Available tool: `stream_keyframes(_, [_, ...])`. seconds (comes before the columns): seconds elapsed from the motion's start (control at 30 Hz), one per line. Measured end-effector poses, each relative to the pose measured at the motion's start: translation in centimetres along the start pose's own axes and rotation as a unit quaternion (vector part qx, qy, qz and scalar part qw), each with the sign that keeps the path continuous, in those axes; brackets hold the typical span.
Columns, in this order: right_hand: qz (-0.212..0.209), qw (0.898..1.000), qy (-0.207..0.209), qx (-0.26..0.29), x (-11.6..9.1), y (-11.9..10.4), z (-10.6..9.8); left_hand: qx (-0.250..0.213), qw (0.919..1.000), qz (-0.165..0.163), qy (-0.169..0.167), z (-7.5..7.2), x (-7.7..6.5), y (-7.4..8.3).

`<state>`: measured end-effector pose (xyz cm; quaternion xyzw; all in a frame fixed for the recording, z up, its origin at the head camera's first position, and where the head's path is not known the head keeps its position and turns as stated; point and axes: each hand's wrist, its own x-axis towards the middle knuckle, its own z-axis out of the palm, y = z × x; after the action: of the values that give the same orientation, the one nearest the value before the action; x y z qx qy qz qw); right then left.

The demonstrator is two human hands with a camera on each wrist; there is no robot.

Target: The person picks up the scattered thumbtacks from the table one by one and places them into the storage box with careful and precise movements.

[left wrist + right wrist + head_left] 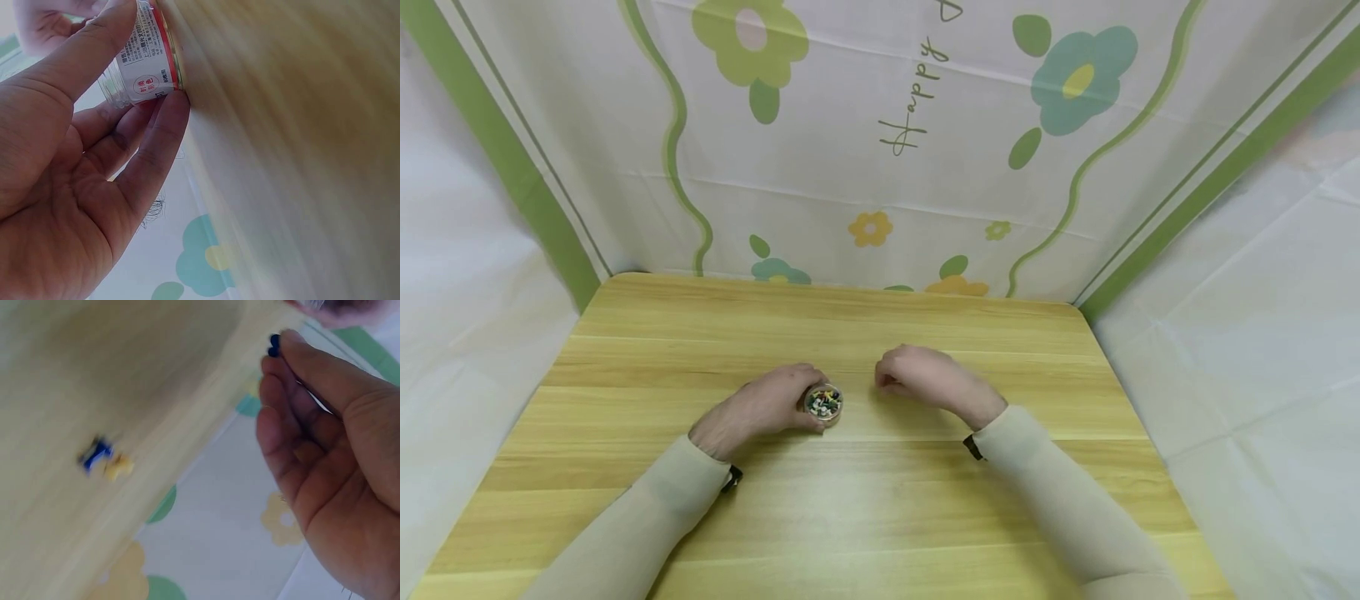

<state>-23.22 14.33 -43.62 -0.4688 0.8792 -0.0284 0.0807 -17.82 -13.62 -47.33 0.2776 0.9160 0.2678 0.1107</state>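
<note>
My left hand [763, 407] grips a small round clear tub [824, 403] on the wooden table, thumb and fingers around its side. Small push pins in white, yellow, green and dark colours fill the tub. A white label with a red edge [145, 59] wraps its wall in the left wrist view. To the right of the tub, my right hand [928, 379] is held over the table. Between its thumb and index fingertips it pinches a dark blue push pin [274, 345], seen in the right wrist view.
A blue push pin [95, 454] and a yellow push pin [119, 466] lie side by side on the tabletop in the right wrist view, slightly blurred. The wooden table [865, 517] ends at a flower-printed cloth [835, 158] behind, with white cloth at both sides.
</note>
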Motion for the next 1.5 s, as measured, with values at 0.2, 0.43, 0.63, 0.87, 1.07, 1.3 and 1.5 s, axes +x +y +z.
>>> stream_keyframes(0.2, [-0.033,0.998,0.057,-0.008,1.1,-2.1,0.4,0.001,1.0000,-0.001,0.003,0.0,-0.1,0.0])
stream_keyframes(0.43, [-0.046,0.993,0.110,0.009,2.3,-4.2,1.2,-0.006,1.0000,0.001,0.002,-0.1,-0.1,0.0])
stream_keyframes(0.63, [-0.046,0.992,0.115,0.020,3.3,-5.3,1.9,-0.009,1.0000,0.002,0.000,-0.1,-0.1,-0.1])
stream_keyframes(0.87, [-0.037,0.993,0.105,0.035,3.4,-5.1,2.0,-0.010,0.9999,0.005,0.002,-0.1,-0.2,-0.2])
stream_keyframes(1.07, [-0.010,0.995,0.092,0.025,2.2,-3.7,1.1,-0.008,1.0000,0.003,0.004,-0.1,0.0,0.0])
stream_keyframes(1.3, [0.033,0.997,0.071,0.006,0.2,-1.0,0.5,0.001,1.0000,0.003,0.006,-0.1,0.0,0.1])
stream_keyframes(1.5, [0.068,0.996,0.057,0.021,-1.5,1.3,-0.2,-0.001,1.0000,0.006,0.006,-0.1,-0.1,0.1])
